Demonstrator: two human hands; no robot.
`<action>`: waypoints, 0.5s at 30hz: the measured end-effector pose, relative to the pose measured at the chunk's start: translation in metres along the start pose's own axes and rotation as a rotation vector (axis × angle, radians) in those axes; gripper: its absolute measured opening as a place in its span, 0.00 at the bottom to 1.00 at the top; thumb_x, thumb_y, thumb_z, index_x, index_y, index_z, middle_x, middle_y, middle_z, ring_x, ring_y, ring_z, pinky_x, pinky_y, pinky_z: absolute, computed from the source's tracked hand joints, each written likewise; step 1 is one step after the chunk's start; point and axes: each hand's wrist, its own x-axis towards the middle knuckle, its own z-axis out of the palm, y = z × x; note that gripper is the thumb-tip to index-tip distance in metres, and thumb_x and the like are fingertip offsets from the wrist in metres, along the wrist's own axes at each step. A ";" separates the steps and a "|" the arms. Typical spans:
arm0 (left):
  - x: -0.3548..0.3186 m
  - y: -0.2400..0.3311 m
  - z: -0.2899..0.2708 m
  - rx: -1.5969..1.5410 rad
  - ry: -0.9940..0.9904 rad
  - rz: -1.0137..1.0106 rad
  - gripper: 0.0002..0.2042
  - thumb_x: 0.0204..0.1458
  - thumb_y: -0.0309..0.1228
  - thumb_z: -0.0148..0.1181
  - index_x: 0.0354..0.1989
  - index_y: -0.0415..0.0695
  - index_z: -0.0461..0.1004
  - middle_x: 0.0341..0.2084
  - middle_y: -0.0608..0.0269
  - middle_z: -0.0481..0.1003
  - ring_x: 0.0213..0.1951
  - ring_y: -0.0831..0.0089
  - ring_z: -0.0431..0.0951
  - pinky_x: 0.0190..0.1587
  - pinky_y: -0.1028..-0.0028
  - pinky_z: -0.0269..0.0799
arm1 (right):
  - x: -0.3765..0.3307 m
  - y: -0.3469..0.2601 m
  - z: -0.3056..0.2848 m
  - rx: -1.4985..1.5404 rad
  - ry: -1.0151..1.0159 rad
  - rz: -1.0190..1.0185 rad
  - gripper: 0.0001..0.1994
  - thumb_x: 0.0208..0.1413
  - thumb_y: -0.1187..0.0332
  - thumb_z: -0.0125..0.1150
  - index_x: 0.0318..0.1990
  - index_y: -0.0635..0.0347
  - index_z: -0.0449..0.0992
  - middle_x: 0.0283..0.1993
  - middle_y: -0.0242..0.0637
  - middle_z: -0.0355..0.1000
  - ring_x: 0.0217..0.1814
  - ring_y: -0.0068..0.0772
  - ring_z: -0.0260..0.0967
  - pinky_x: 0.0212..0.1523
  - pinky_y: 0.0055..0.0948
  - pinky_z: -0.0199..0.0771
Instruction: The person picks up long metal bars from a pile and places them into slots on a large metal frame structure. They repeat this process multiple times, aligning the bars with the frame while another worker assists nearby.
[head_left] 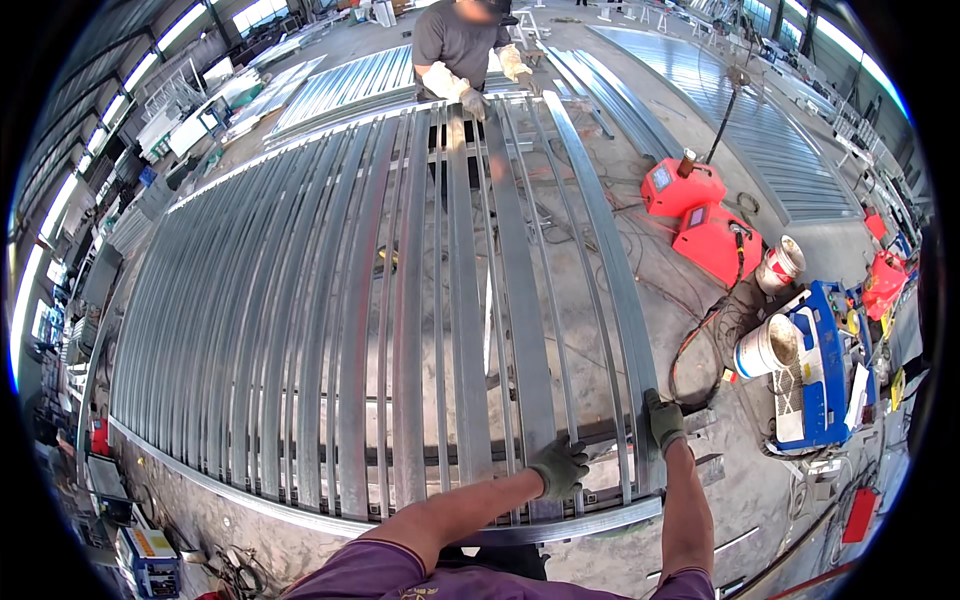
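A large frame of galvanized metal bars (255, 300) lies in front of me, wide slats alternating with narrow bars. My left hand (560, 467), in a dark green glove, is closed at the near end of a narrow metal bar (565, 385), close to the near rail (600, 519). Its fingers partly hide the bar. To the right, my right hand (665, 422), gloved alike, has its fingers curled on the outer edge of the wide end bar (610, 260). Across the frame, a co-worker's gloved hands (472, 98) are at the far ends of the bars.
Two red machines (715, 240) with cables stand right of the frame. Nearer are white buckets (766, 346) and a blue cart (826, 370). Cables trail over the floor under the frame. Another slatted metal panel (740, 130) lies at the far right, with loose long bars (610, 95) beside it.
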 end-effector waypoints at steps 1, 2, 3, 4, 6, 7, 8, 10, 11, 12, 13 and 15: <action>-0.001 -0.001 0.001 -0.003 0.018 0.006 0.25 0.63 0.51 0.47 0.63 0.50 0.71 0.68 0.64 0.65 0.74 0.60 0.52 0.76 0.47 0.39 | 0.001 0.002 0.001 -0.011 0.005 -0.008 0.38 0.64 0.35 0.51 0.34 0.70 0.82 0.31 0.62 0.77 0.37 0.59 0.79 0.38 0.50 0.73; -0.001 -0.001 0.001 -0.004 0.031 0.010 0.25 0.63 0.51 0.47 0.62 0.50 0.72 0.66 0.64 0.66 0.74 0.60 0.52 0.75 0.48 0.39 | 0.001 0.005 0.001 -0.013 -0.002 -0.009 0.37 0.64 0.35 0.51 0.34 0.70 0.82 0.31 0.62 0.77 0.37 0.59 0.79 0.38 0.50 0.73; -0.002 -0.002 0.002 -0.007 0.042 0.011 0.24 0.63 0.50 0.48 0.61 0.50 0.72 0.65 0.64 0.67 0.73 0.60 0.53 0.75 0.48 0.40 | 0.002 0.005 -0.001 -0.016 -0.011 -0.012 0.37 0.64 0.35 0.51 0.34 0.70 0.82 0.31 0.62 0.77 0.37 0.59 0.79 0.38 0.50 0.73; -0.002 -0.002 0.002 -0.010 0.048 0.010 0.24 0.63 0.50 0.48 0.60 0.50 0.73 0.64 0.64 0.68 0.73 0.61 0.54 0.74 0.48 0.41 | 0.002 0.004 -0.002 -0.018 -0.020 -0.016 0.37 0.64 0.35 0.50 0.34 0.70 0.82 0.31 0.62 0.77 0.37 0.58 0.79 0.38 0.49 0.73; -0.001 -0.004 0.002 -0.015 0.041 0.003 0.22 0.63 0.49 0.48 0.58 0.50 0.74 0.61 0.65 0.69 0.72 0.61 0.56 0.73 0.48 0.44 | 0.001 0.003 -0.002 -0.012 -0.014 0.002 0.37 0.64 0.35 0.50 0.34 0.69 0.82 0.30 0.62 0.77 0.37 0.59 0.79 0.38 0.50 0.73; 0.002 -0.004 0.001 -0.019 0.027 -0.003 0.21 0.63 0.49 0.48 0.56 0.50 0.74 0.60 0.65 0.70 0.71 0.62 0.57 0.73 0.48 0.45 | 0.001 0.001 -0.002 -0.009 -0.010 0.011 0.37 0.64 0.35 0.51 0.34 0.69 0.82 0.30 0.62 0.77 0.37 0.59 0.79 0.38 0.50 0.73; 0.003 -0.004 0.001 -0.022 0.030 -0.008 0.21 0.62 0.49 0.48 0.54 0.50 0.75 0.59 0.65 0.70 0.71 0.63 0.57 0.72 0.48 0.46 | 0.002 0.001 -0.001 0.000 -0.007 0.006 0.37 0.64 0.35 0.51 0.33 0.69 0.82 0.30 0.62 0.76 0.37 0.59 0.79 0.38 0.50 0.73; 0.006 -0.007 0.007 -0.031 0.052 -0.020 0.20 0.62 0.49 0.49 0.52 0.49 0.75 0.56 0.65 0.71 0.70 0.63 0.59 0.71 0.48 0.48 | 0.006 0.003 0.005 0.017 -0.001 -0.002 0.37 0.64 0.35 0.50 0.33 0.68 0.82 0.29 0.62 0.76 0.37 0.60 0.79 0.38 0.50 0.73; 0.012 -0.006 0.008 -0.032 0.051 -0.005 0.20 0.62 0.49 0.49 0.51 0.49 0.76 0.56 0.65 0.71 0.70 0.64 0.59 0.71 0.48 0.48 | 0.009 0.014 0.004 0.005 0.013 -0.027 0.37 0.64 0.35 0.50 0.33 0.68 0.82 0.30 0.62 0.76 0.38 0.60 0.79 0.38 0.50 0.73; 0.020 -0.006 0.009 -0.031 0.052 0.010 0.20 0.62 0.49 0.49 0.51 0.49 0.76 0.56 0.65 0.71 0.70 0.64 0.59 0.70 0.47 0.49 | 0.012 0.025 0.004 -0.009 0.027 -0.050 0.37 0.64 0.34 0.50 0.33 0.68 0.82 0.30 0.62 0.77 0.38 0.60 0.79 0.38 0.50 0.73; 0.020 -0.006 0.010 -0.041 0.034 -0.006 0.20 0.62 0.49 0.50 0.51 0.49 0.76 0.57 0.65 0.71 0.70 0.63 0.58 0.70 0.47 0.49 | 0.013 0.023 0.006 -0.020 0.023 -0.095 0.37 0.64 0.34 0.50 0.33 0.68 0.82 0.31 0.62 0.77 0.39 0.60 0.79 0.38 0.50 0.73; 0.016 -0.006 0.009 -0.068 0.030 -0.026 0.21 0.62 0.50 0.50 0.53 0.49 0.76 0.59 0.65 0.70 0.72 0.63 0.57 0.71 0.48 0.48 | 0.011 0.019 0.005 -0.061 -0.007 -0.068 0.37 0.64 0.34 0.49 0.34 0.68 0.82 0.32 0.62 0.77 0.40 0.60 0.79 0.38 0.51 0.73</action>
